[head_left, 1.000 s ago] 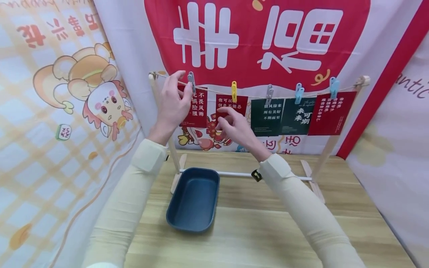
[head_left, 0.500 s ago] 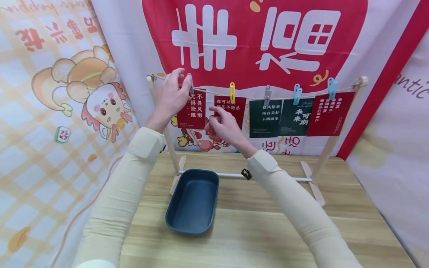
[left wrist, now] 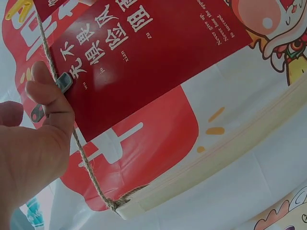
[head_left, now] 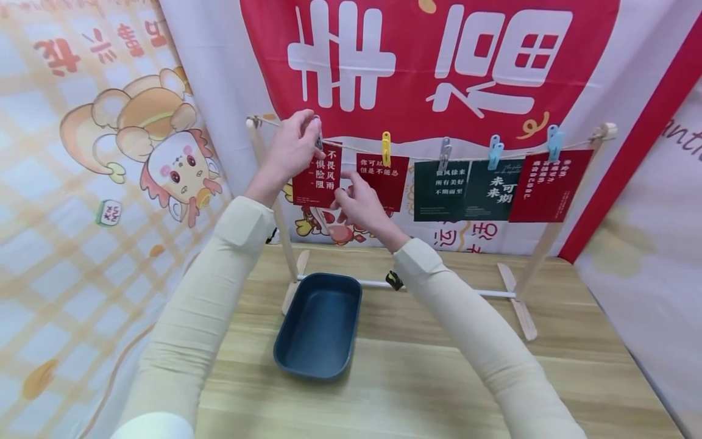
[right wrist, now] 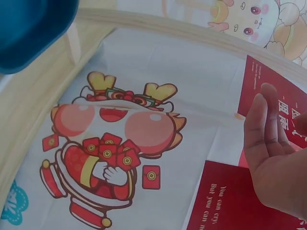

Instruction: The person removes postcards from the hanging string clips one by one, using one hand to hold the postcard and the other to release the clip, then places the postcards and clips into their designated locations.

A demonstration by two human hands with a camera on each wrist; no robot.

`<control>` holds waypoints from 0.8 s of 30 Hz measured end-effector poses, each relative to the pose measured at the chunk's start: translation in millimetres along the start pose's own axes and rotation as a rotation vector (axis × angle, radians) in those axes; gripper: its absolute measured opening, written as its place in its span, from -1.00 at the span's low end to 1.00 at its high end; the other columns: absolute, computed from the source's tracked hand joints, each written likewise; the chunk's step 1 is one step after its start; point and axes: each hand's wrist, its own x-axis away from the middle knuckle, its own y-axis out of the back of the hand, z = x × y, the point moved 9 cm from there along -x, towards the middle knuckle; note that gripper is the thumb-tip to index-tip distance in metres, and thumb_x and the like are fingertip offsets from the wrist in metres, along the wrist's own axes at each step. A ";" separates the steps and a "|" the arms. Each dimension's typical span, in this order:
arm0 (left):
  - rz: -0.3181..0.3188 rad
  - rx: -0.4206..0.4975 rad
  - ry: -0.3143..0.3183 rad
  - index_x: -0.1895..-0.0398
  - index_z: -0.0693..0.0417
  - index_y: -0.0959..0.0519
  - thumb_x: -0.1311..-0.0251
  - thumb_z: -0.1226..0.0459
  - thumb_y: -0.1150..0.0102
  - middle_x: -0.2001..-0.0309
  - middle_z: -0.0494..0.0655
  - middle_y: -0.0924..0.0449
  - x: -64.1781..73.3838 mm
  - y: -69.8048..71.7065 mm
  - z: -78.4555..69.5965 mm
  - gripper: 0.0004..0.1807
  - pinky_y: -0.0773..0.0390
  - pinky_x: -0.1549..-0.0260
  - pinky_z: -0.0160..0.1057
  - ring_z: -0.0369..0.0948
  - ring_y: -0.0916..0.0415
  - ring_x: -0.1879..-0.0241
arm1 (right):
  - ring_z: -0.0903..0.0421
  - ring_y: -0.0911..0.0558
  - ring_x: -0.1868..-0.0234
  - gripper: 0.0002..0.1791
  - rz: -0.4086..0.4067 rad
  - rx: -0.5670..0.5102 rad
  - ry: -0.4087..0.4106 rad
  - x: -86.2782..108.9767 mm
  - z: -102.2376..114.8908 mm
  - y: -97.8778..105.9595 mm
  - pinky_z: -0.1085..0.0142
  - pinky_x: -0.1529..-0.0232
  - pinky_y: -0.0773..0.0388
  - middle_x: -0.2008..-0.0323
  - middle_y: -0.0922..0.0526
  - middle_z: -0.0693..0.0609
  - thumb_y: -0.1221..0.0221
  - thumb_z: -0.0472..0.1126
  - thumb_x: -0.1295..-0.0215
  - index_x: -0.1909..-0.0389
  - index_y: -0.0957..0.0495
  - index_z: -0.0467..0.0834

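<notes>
My left hand (head_left: pixel 292 146) pinches a grey clothespin (left wrist: pixel 64 83) by its upper end. The pin sits on a twine line (left wrist: pixel 85 160) over a red card (left wrist: pixel 144 62) with white Chinese writing, which hangs down from it. Part of the pin is hidden behind my left fingers. Beside that card's right edge is my right hand (head_left: pixel 363 204), its fingers loosely bent, the index fingertip right at the edge. In the right wrist view the right-hand fingers (right wrist: pixel 259 124) overlap the card's lower part. A second red card (head_left: pixel 386 183) hangs just to the right under a yellow clothespin (head_left: pixel 386 148).
Two green cards (head_left: pixel 439 204) and another red card (head_left: pixel 543 201) hang further right on grey and blue clothespins. A wooden stand (head_left: pixel 526 280) carries the line. Below, a dark blue tray (head_left: pixel 318 372) stands on the wooden table (head_left: pixel 417 390). Printed cloth (head_left: pixel 208 61) covers the walls.
My right hand has moved left, from in front of the second red card to the first card's edge. My left hand stays at the grey clothespin, its fingers closer together on it.
</notes>
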 end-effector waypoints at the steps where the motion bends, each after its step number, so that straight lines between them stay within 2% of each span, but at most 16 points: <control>1: -0.005 0.005 0.000 -0.52 -0.19 -0.12 -0.43 -0.11 0.15 -0.27 -0.08 -0.46 -0.8 0.6 -0.4 -0.35 -0.57 -0.10 -0.24 -0.15 -0.66 0.17 | -0.05 -0.70 0.46 -0.47 -0.006 -0.008 -0.004 -0.6 0.6 -0.1 0.14 0.41 -0.70 0.34 -0.68 -0.05 -0.03 -0.11 -0.46 -0.40 -0.20 0.00; 5: -0.015 0.019 0.015 -0.51 -0.20 -0.14 -0.44 -0.07 0.13 -0.24 -0.07 -0.47 -1.9 2.2 1.4 -0.37 -0.56 -0.12 -0.24 -0.15 -0.66 0.17 | -0.02 -0.70 0.45 -0.56 -0.016 -0.067 -0.040 -2.8 -0.5 -3.2 0.24 0.47 -0.68 0.30 -0.68 -0.10 -0.01 -0.11 -0.47 -0.32 -0.27 -0.02; 13: -0.017 0.049 0.020 -0.49 -0.22 -0.19 -0.44 -0.05 0.13 -0.10 -0.05 -0.51 -2.8 2.8 2.2 -0.41 -0.67 0.20 -0.27 -0.15 -0.65 0.17 | -0.04 -0.71 0.34 -0.71 -0.086 -0.084 -0.037 -8.3 1.5 -1.8 0.24 0.48 -0.68 0.31 -0.69 -0.11 -0.06 -0.04 -0.47 -0.09 -0.42 -0.07; 18: -0.018 0.056 0.037 -0.48 -0.19 -0.21 -0.45 -0.02 0.11 -0.08 -0.03 -0.52 -0.6 6.5 3.5 -0.43 -0.67 0.22 -0.31 -0.16 -0.65 0.17 | -0.13 -0.72 0.27 -0.72 -0.085 -0.085 -0.056 -11.5 2.4 -3.1 0.25 0.49 -0.67 0.34 -0.69 -0.09 -0.03 0.01 -0.48 -0.02 -0.47 -0.08; 24: 0.001 0.043 0.026 -0.38 -0.06 -0.28 -0.46 0.02 0.12 -0.03 -0.03 -0.49 -0.6 7.4 -2.5 -0.50 -0.67 0.17 -0.24 -0.16 -0.66 0.16 | -0.07 -0.71 0.39 -0.72 -0.139 -0.110 -0.089 -11.2 2.6 4.3 0.30 0.56 -0.61 0.41 -0.67 -0.08 0.00 0.04 -0.49 0.11 -0.52 -0.08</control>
